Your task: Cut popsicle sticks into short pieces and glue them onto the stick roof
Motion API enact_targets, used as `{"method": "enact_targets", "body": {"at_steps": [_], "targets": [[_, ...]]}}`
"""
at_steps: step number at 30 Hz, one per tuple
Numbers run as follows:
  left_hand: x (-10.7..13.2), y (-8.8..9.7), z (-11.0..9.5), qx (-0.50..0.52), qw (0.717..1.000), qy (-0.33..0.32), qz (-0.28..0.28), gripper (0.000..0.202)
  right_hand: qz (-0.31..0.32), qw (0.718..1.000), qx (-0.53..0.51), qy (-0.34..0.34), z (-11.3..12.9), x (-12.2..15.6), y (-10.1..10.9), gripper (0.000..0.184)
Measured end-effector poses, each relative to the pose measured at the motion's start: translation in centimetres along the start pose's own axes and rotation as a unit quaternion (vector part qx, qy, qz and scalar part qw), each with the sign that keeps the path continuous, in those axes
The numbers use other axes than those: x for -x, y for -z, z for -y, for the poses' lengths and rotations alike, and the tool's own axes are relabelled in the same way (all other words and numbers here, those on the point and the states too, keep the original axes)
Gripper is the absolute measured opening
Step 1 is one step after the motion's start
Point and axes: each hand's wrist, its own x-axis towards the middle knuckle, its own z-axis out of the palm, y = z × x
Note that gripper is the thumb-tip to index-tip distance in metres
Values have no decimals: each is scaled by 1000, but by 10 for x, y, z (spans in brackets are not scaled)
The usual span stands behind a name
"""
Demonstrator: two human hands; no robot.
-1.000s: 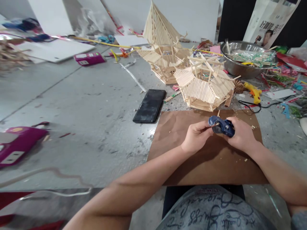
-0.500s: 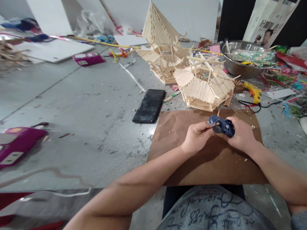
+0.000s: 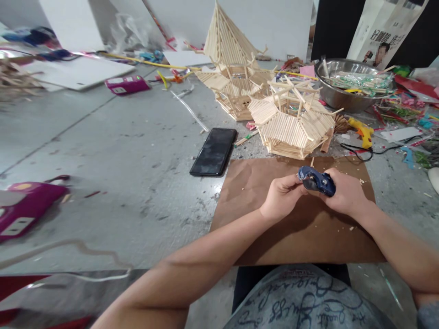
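Fingers [image 3: 338, 179] of the right hand [image 3: 346, 194] are clenching around the back of a blue tool [image 3: 317, 181], while the fingers [image 3: 294, 183] of the left hand [image 3: 281, 197] are pinching its rounded front end. Both hands are meeting above the far right part of the paper sheet, close to its far edge, with the tool raised between them.

A grey concrete floor [image 3: 130, 151] is carrying everything. The brown paper sheet [image 3: 274, 242] is lying on it straight ahead of the person, its near edge running up to the person's lap. Beyond the sheet's far edge, a tall stick pagoda [image 3: 229, 50] is standing upright toward the floor's far edge. A lower stick roof model [image 3: 291, 128] is sitting in front of it, just beside the sheet's far edge. A steel bowl [image 3: 338, 98] holding sticks and green bits is resting toward the far right corner of the floor. A magenta box [image 3: 24, 205] is lying blurred at the floor's left edge. A black phone [image 3: 214, 151] is lying face up just off the sheet's far left corner. A yellow glue gun [image 3: 361, 130] is lying to the right of the roof model, near the bowl, its black cord trailing toward the sheet's far right corner.
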Motion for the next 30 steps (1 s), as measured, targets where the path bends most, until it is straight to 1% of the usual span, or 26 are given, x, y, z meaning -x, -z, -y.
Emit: {"method": "enact_targets", "body": {"at_steps": [3, 8, 13, 20, 26, 30], "targets": [[0, -1, -2, 3, 1000, 1, 4, 20, 10, 1000, 6, -5, 0, 0, 1, 23], [1, -1, -2, -1, 1000, 8, 6, 23, 11, 1000, 21, -12, 1, 0, 2, 25], [1, -1, 0, 9, 1000, 0, 10, 25, 26, 999, 30, -27, 2, -1, 2, 26], [0, -1, 2, 1, 1000, 6, 12, 31, 24, 998, 55, -27, 1, -1, 1, 26], [-2, 0, 8, 3, 1000, 6, 10, 24, 41, 995, 80, -42, 3, -2, 1, 28], [-4, 1, 14, 12, 999, 36, -5, 24, 29, 994, 86, -61, 0, -5, -2, 24]]}}
